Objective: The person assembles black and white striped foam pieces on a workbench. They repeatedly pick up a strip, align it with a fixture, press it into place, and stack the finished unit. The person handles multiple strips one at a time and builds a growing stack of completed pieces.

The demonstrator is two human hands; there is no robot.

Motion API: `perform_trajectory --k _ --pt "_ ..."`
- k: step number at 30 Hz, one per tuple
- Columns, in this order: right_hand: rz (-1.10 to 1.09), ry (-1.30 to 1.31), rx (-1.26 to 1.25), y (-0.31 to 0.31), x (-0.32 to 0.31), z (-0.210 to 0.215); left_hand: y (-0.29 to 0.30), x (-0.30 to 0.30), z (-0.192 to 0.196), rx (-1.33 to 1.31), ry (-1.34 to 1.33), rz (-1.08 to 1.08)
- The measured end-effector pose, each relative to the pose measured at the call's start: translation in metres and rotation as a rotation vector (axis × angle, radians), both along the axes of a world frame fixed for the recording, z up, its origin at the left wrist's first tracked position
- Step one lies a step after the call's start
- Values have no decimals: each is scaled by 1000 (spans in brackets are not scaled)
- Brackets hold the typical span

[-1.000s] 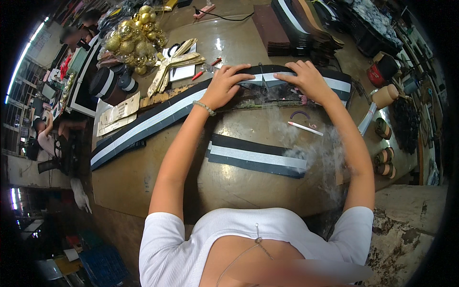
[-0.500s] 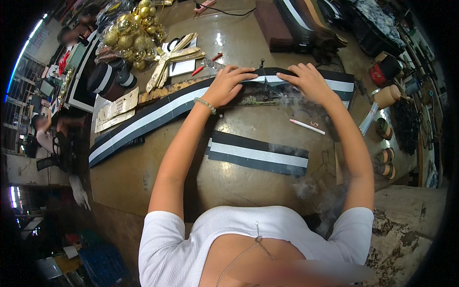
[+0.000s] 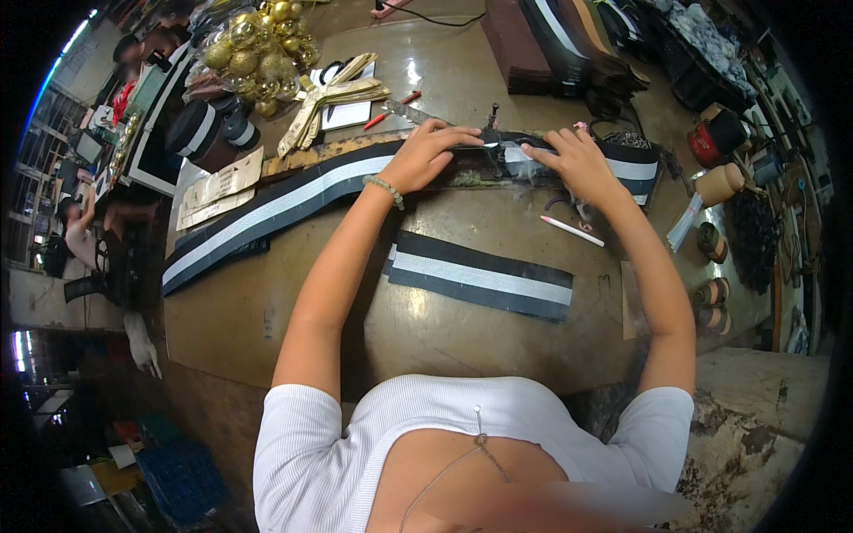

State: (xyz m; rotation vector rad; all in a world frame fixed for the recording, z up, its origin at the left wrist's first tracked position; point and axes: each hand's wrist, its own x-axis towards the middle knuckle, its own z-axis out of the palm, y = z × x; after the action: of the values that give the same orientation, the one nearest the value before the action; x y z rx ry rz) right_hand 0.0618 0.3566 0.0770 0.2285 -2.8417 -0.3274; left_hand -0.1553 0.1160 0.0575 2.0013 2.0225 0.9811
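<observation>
A long black webbing strap with a white stripe runs across the table from the left to my left hand. The fingers of that hand are wrapped over the strap close to its right end. My right hand grips a shorter striped webbing piece, index finger stretched along it; its other fingers are partly hidden. Between the two hands stands a dark metal fixture with an upright post, and a gap separates the strap ends there. Faint smoke drifts beside it. Nearer me lies a cut striped webbing piece.
A white pen lies below my right hand. Gold baubles, gold strips and a red pen are at the back left. Webbing stacks stand at the back, with a thread cone at right. People sit far left.
The webbing has parted at the fixture, leaving a gap. My right hand has shifted slightly right and nearer with its piece. The smoke has thinned.
</observation>
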Motion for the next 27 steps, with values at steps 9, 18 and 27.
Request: perform_trajectory --k 9,18,27 --pt "-5 33 26 -8 9 -3 -3 -3 -7 -6 -106 -11" --pt "-33 44 21 -21 22 -5 -8 0 -20 37 -121 -2" --pt "-227 210 -122 -103 88 65 -22 -1 -16 148 -203 94"
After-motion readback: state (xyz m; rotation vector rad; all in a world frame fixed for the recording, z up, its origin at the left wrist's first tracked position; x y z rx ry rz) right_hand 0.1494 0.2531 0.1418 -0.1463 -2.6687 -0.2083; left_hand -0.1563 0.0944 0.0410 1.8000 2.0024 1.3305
